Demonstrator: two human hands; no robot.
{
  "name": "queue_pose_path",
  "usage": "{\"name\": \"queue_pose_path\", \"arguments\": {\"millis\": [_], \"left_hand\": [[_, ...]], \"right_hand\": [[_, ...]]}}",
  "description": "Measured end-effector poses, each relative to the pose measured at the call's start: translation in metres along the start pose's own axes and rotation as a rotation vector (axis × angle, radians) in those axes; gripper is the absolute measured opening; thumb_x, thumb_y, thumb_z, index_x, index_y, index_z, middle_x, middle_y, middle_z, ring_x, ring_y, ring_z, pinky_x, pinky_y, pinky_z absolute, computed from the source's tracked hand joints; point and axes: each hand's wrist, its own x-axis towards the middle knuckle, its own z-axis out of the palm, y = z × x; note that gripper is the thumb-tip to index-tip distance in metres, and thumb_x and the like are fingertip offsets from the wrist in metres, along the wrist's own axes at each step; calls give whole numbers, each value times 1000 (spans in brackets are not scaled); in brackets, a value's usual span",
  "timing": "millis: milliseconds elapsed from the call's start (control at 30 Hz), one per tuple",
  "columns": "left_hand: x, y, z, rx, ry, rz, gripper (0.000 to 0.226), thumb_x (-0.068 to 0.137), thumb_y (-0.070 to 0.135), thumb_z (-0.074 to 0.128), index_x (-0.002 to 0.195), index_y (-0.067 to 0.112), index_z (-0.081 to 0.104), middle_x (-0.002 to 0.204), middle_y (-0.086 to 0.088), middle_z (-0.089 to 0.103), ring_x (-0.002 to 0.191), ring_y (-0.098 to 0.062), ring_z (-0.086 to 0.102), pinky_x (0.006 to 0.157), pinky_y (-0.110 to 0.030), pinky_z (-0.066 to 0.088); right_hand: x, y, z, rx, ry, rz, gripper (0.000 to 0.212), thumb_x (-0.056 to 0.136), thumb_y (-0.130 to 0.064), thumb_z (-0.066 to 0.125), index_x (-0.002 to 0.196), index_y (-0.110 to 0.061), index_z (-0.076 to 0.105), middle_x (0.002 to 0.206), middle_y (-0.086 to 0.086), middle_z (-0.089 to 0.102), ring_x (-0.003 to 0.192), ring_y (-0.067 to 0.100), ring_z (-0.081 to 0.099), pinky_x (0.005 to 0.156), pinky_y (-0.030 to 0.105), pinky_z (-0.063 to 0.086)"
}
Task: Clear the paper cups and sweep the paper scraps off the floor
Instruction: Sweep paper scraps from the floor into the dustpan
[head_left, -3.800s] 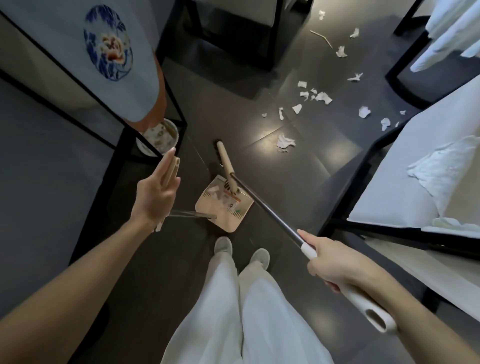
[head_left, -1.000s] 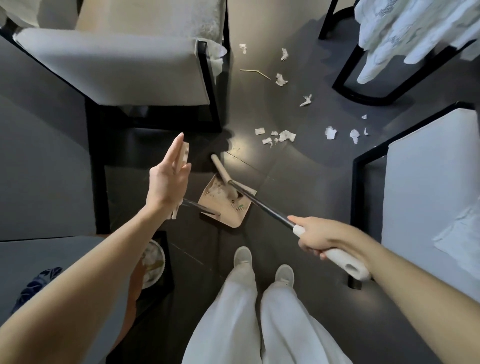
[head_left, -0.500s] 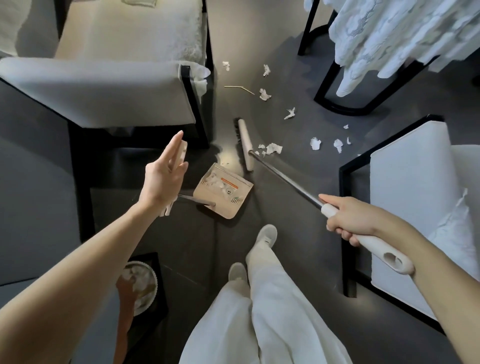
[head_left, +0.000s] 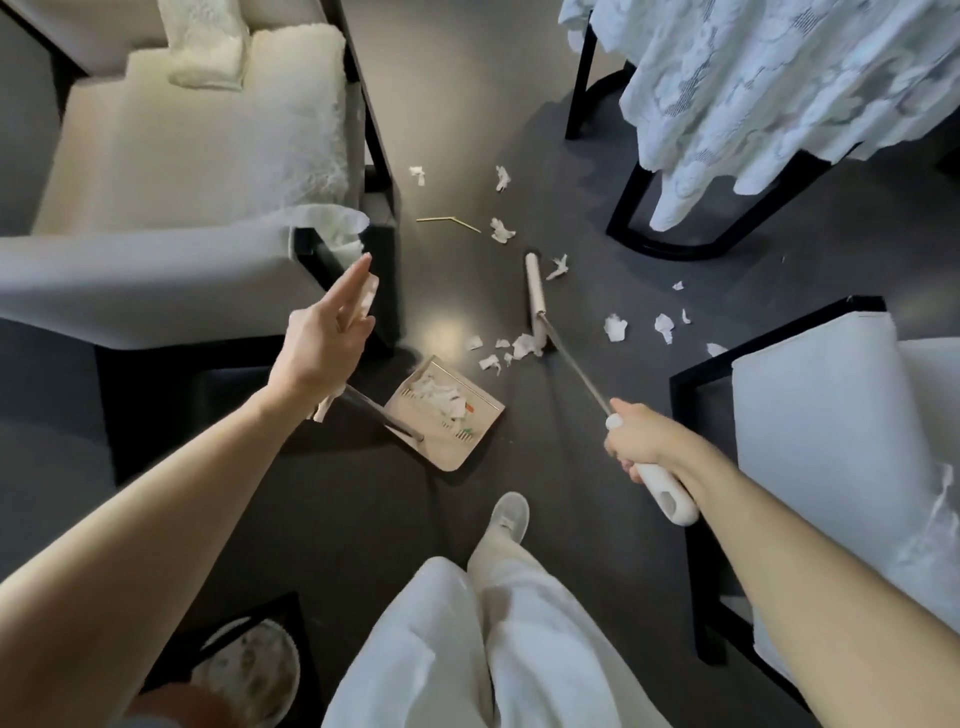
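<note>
Sweeping step. Right hand (head_left: 641, 441) gripping broom (head_left: 535, 296), head beside paper scraps (head_left: 524, 345) at centre; left hand (head_left: 319, 343) holding dustpan (head_left: 452, 453) handle, forefinger straight. Next: draw scraps into pan mouth.

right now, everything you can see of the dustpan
The dustpan is a beige, plastic-looking tray with orange and green marks, resting on the dark floor. White paper scraps lie in it. Its open edge faces the broom. A thin metal stem rises from its back to a pale handle that the left hand holds.
</note>
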Motion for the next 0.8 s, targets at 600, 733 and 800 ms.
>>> {"name": "queue_pose_path", "arguments": {"millis": [600,733,800], "left_hand": [[105,10,-11,-117,-200,195,59,91,0,56,143,24,41,128,15,49,121,9,43,108,-17,34],[136,33,-3,-111,-238,287,57,92,0,55,143,21,40,128,18,44,111,28,37,95,4,26],[154,52,6,-103,-264,316,55,92,3,55,142,22,41,128,19,46,115,18,42,94,4,26]], "right_hand": [[-79,-38,-44,142,-200,41,83,82,-2,46,147,-49,22,64,6,50,46,14,41,44,22,39],[-73,-31,-49,280,-83,82,83,82,-1,47,147,-47,24,65,6,52,48,16,42,45,23,40],[-67,-25,-56,362,-32,115,83,82,0,48,148,-45,25,64,7,53,46,16,42,45,24,40]]}}
